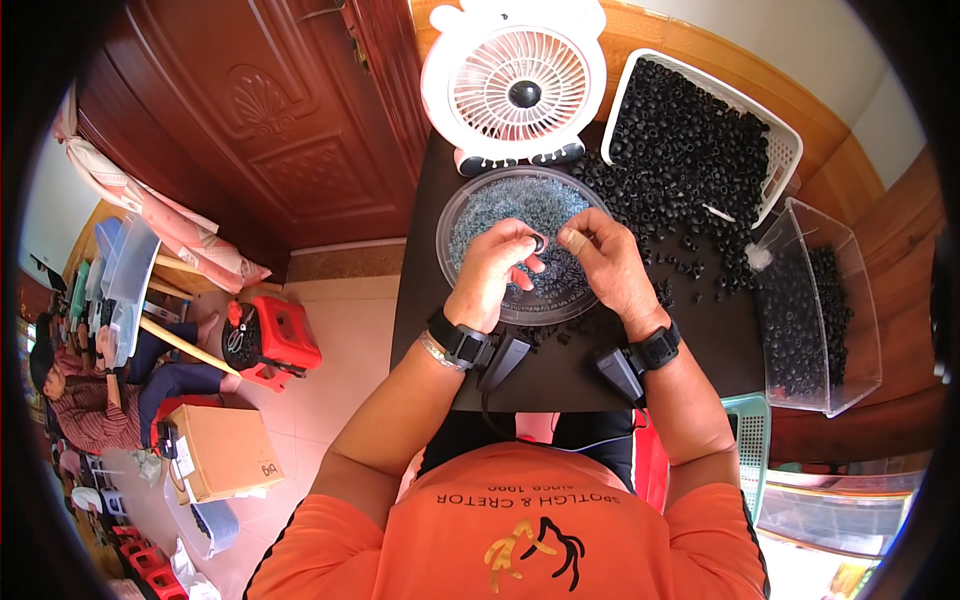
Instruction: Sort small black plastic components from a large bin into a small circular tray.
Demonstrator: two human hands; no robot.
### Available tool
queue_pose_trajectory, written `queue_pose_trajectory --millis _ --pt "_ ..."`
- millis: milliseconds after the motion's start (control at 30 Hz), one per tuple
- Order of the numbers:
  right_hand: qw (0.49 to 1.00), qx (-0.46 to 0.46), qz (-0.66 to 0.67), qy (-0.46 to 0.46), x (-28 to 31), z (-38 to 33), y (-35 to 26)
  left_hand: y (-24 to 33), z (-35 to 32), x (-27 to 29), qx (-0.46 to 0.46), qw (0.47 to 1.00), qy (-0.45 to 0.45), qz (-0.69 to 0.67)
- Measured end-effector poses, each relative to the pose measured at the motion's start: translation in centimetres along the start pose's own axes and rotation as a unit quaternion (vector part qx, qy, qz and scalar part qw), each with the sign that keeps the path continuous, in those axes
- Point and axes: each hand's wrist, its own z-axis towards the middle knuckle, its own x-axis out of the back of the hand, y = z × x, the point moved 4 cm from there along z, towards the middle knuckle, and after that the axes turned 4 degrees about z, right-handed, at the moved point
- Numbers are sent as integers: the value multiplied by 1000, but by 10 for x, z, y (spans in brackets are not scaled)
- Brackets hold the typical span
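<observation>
Your left hand (497, 262) pinches a small black ring (538, 243) in a closed grip, and your right hand (605, 262) meets it with fingertips closed on the same ring. Just under both grips sits the round clear tray (462, 205) of grey-blue bits and black rings. Beyond the grips stands a white fan (514, 82); right of them, loose black rings (690, 200) spill from a white basket (790, 150) over the dark surface (560, 375).

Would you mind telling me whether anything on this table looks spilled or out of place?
Yes: the white basket lies tipped, and black rings have spilled from it across the table toward the round tray. Both hands work above that tray.
</observation>
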Motion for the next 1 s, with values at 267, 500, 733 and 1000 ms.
queue_pose_trajectory --millis 267,500,733,1000 --pt "999 7 -49 -8 -1 -1 -6 -5 0 -1 4 1000 1 -29" --pt "980 -15 190 -60 -15 0 5 -8 2 -9 -3 985 -108 -138" --pt "976 3 208 -65 -15 -2 -3 -6 1 -5 -22 974 -120 -189" --pt "983 -94 121 -104 -9 -5 -11 -1 -1 -9 -21 984 -147 -104"
